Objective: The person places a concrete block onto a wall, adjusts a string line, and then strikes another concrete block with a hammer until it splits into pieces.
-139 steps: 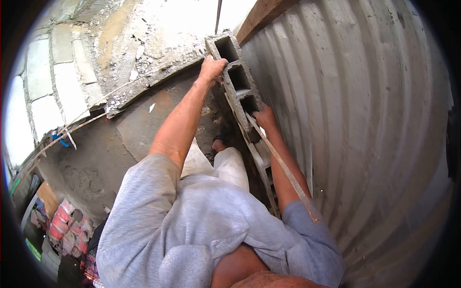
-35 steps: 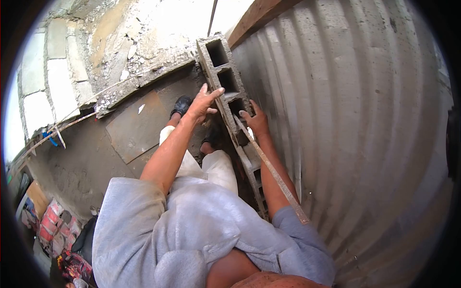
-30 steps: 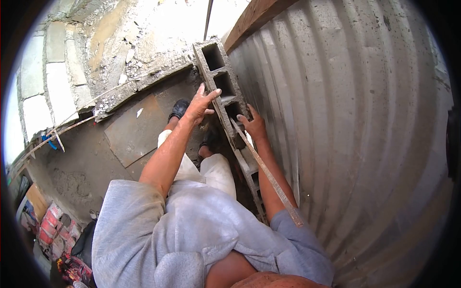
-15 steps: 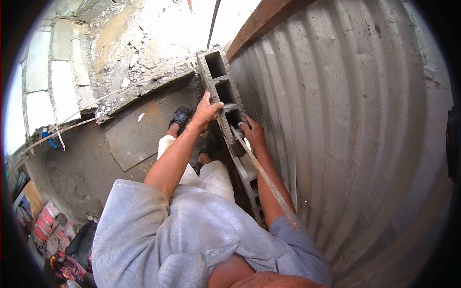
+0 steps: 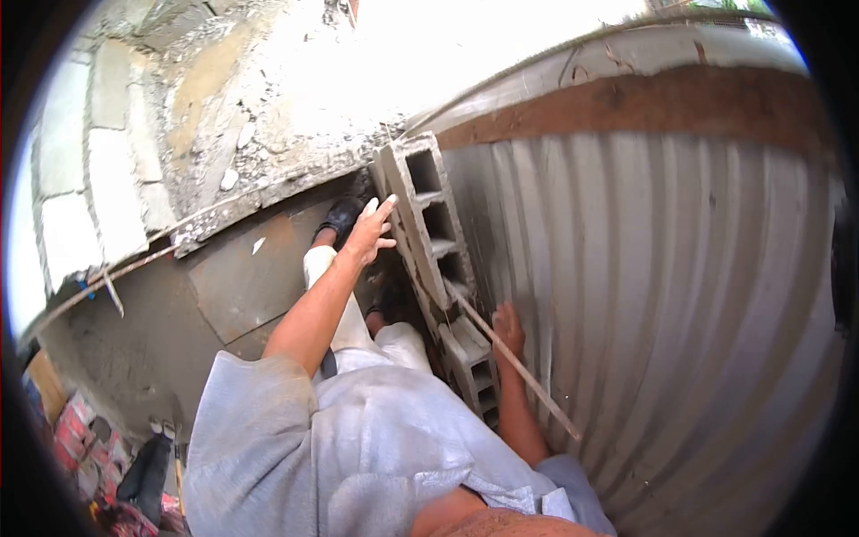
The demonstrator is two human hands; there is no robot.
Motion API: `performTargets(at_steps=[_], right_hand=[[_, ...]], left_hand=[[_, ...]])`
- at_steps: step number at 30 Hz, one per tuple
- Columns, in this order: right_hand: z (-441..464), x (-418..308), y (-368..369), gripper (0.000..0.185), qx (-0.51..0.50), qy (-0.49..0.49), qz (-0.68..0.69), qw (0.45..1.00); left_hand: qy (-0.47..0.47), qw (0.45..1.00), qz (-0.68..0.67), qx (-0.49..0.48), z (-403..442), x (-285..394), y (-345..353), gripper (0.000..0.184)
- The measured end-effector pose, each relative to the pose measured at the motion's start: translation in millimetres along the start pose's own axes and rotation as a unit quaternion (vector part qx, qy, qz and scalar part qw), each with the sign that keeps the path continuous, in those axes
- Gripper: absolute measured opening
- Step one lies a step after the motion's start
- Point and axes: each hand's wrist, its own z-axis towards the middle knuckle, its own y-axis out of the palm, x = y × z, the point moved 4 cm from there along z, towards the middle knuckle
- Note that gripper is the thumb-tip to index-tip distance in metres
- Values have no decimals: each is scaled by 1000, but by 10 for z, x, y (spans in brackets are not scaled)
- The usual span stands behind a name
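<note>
- Left hand [image 5: 367, 234]: fingers spread wide beside the long face of the hollow block [image 5: 430, 198], gripping nothing; fingertips close to its edge (contact: cannot tell). Probably placed there to guard that side.
- Right hand [image 5: 507, 331]: apart from the block, fingers up and loosely extended, nothing seen in it; between the rod [image 5: 519, 365] and the corrugated sheet [image 5: 644, 268].
- Hollow block: on top of the wall line, cells upward, above the lower blocks [image 5: 465, 345]. Cells likely face up to let the rod pass, which rises at its near end (exact cell unclear).
- Underfoot: grey, rough floor [image 5: 134, 331], with a flat panel [image 5: 250, 277] lying on it.
- Room: narrow; sheet and brown beam [image 5: 644, 103] on one side, rubble-strewn ledge [image 5: 268, 183] ahead, red-and-grey pile [image 5: 80, 430] at lower left.
</note>
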Motion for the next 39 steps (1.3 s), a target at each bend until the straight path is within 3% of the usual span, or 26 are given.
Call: performTargets(at_steps=[1,3,4,5,6,7,10,12,18,20,22,26,29,34,39], right_hand=[[-131,156,-83,49,20,-7,-15,1000],[-430,582,-207,43,55,97,-43,993],[-595,886,-211,38,89,102,16,991],[-782,691,-168,36,73,120,-40,989],[-856,511,-167,32,-25,117,-223,967],[-1078,774,-158,31,43,167,-208,963],[-1418,565,-88,30,-30,180,-228,956],[-1680,703,2,40,-120,412,-117,896],[-2028,651,123,39,-89,550,-20,830],[-2015,579,149,39,-89,566,-15,819],[-1994,518,182,40,-92,581,-9,809],[-1969,500,172,41,-90,600,-7,795],[-2117,764,119,40,-97,600,8,794],[-2041,586,130,39,-112,587,-14,802],[-1911,496,195,38,-115,584,-20,804]], left_hand=[[-4,1000,-17,-7,125,24,-55,113],[-25,999,-30,-36,274,115,-167,113],[-30,998,-36,-36,307,191,-199,114],[-35,998,-43,-39,304,271,-231,114],[-37,997,-28,-65,272,372,-231,115],[-39,995,-11,-92,237,473,-210,116],[-42,990,39,-129,77,790,-39,122],[-53,988,50,-133,118,779,31,125],[-94,987,79,-101,255,668,250,116],[-20,993,96,-70,376,505,235,109],[8,982,175,-64,488,347,179,105],[56,980,186,-32,469,385,280,99],[56,959,278,7,387,580,361,95],[34,953,299,18,384,619,400,90],[75,943,323,17,422,591,381,93]])
